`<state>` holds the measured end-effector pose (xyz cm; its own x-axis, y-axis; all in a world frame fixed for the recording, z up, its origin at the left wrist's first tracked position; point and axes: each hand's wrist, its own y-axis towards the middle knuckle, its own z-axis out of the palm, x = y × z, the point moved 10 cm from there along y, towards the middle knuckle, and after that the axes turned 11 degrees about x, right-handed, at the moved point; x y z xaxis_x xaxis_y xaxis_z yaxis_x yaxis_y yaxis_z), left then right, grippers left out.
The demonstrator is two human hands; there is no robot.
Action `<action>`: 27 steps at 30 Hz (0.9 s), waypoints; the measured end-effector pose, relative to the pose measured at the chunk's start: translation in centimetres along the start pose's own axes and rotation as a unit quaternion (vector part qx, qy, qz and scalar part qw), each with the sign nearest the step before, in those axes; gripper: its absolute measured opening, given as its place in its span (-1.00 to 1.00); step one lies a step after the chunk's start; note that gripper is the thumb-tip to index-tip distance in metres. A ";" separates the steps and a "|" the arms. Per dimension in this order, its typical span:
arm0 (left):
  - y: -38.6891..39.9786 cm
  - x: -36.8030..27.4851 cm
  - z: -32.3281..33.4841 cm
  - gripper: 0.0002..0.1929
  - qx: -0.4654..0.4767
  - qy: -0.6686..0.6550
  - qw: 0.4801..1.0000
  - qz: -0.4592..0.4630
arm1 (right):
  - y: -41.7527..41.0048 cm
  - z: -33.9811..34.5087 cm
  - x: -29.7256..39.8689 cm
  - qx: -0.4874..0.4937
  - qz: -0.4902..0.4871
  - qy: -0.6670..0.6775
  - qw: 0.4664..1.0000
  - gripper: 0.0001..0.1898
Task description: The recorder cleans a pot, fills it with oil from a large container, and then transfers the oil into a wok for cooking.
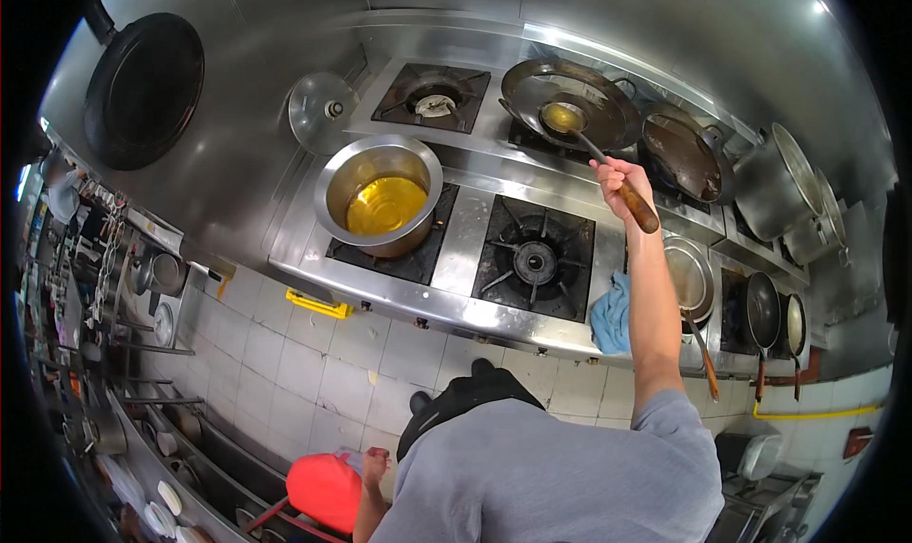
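My right hand (621, 185) is closed around the wooden handle of a metal ladle (566, 117). The ladle's bowl holds yellow liquid, seemingly oil, and is over or in a large dark wok (595, 90) on the rear part of the range. A deep metal pot (329, 201) with yellow liquid at its bottom stands on a front burner to the left. My left hand (375, 464) hangs low beside my body near a red plastic stool seat; its fingers are curled, and whether it holds anything is unclear. Between pot and right arm lies a bare gas burner (534, 261).
A blue cloth (611, 318) lies at the range's front edge. Right of my arm are another wok (680, 154), frying pans (764, 311) and large pots (776, 187). A glass lid (320, 112) leans at the left wall. Behind me stand the red stool (324, 492) and sink units.
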<state>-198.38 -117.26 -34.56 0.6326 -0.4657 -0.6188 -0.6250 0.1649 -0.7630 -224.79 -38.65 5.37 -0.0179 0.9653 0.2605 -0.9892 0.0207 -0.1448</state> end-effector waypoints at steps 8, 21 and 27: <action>-1.6 0.7 -0.9 -0.77 0.027 0.014 0.998 0.057 | -0.5 3.1 -2.4 0.033 0.010 0.044 0.998 -0.72; 1.9 5.0 -3.6 -0.79 0.010 -0.067 0.998 -0.006 | -1.1 8.5 -5.8 0.066 0.019 0.039 0.997 -0.63; 0.9 6.5 -4.6 -0.82 -0.003 -0.117 0.992 -0.039 | -1.9 13.7 -10.3 0.119 0.044 0.011 0.992 -0.59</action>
<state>-196.94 -124.12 -38.36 0.7674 -0.2625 -0.5850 -0.5722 0.1315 -0.8095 -224.69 -52.17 16.02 -0.1061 0.9660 0.2357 -0.9902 -0.1243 0.0638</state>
